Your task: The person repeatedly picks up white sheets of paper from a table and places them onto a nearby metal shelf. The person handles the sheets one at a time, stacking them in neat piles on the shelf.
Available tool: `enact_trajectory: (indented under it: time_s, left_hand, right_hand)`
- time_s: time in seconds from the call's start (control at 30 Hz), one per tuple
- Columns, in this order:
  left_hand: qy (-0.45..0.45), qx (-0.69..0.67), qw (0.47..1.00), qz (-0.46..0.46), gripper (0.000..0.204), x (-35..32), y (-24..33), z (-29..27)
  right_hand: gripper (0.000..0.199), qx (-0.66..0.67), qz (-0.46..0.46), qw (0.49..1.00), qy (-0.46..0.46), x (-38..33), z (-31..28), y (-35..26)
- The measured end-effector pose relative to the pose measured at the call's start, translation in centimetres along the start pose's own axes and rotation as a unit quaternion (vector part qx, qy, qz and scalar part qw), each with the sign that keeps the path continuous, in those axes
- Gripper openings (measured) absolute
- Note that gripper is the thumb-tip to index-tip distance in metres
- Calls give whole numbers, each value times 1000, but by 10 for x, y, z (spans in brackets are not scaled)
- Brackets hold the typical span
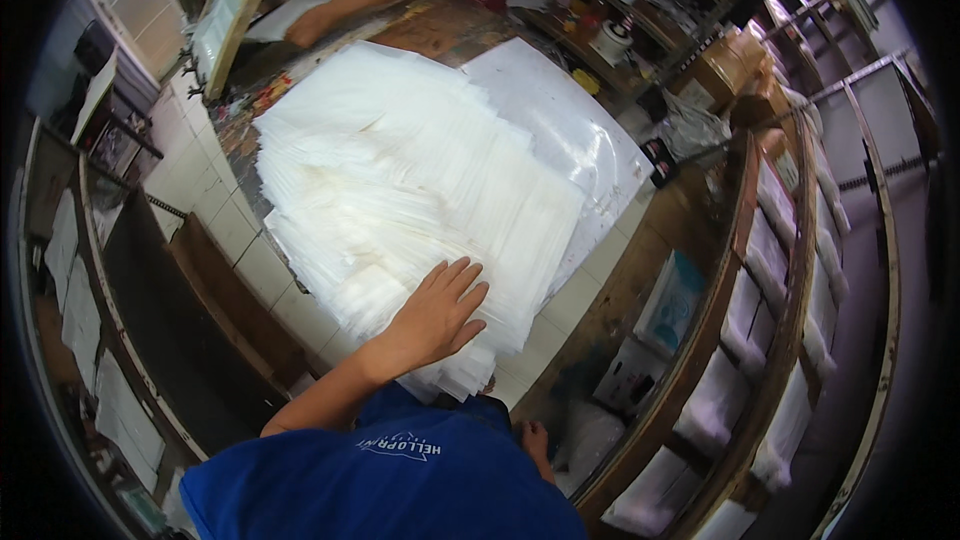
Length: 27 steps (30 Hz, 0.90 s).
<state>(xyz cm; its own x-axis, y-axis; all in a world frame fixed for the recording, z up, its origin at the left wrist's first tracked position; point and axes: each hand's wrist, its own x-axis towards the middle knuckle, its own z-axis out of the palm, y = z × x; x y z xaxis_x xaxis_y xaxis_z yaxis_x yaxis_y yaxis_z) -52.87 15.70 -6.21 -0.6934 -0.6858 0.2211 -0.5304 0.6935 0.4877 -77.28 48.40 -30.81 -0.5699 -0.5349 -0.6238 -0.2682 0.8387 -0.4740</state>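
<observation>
My left hand [432, 315] lies flat, fingers stretched, on the near part of a large fanned pile of thin white sheets [420, 170], which look like plastic or paper bags. The sheets overlap in many layers, and their near end hangs over toward my body. My right hand [535, 443] is low beside my body, apart from the pile; its fingers are too small and partly hidden to read. Under the pile's right side shows a shiny pale grey sheet or board [560, 110].
Across the worktable [430, 28], a person in pink reaches a hand [312, 28] to a white sheet beside a tilted wood-framed screen [235, 15]. Racks [740, 230] with white packs stand right, another rack [95, 270] left. Cardboard boxes [725, 70] sit at the back right.
</observation>
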Motion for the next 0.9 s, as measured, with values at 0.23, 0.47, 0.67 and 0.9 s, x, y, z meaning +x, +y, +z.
enact_trajectory:
  time_s: [0.23,0.47,0.67,0.9]
  left_hand:
    - [69,32,988,-132,46,-27,-1,-14]
    - [134,69,957,-249,43,-38,16,-20]
    - [151,63,956,-245,41,3,38,-21]
    - [117,148,937,-294,50,15,53,15]
  right_hand:
    - [30,26,-125,991,32,82,-42,-50]
    - [32,4,-135,990,-45,137,-66,-52]
    - [41,-112,-181,975,-59,174,-103,-27]
    - [44,-111,-109,981,-115,189,-151,2]
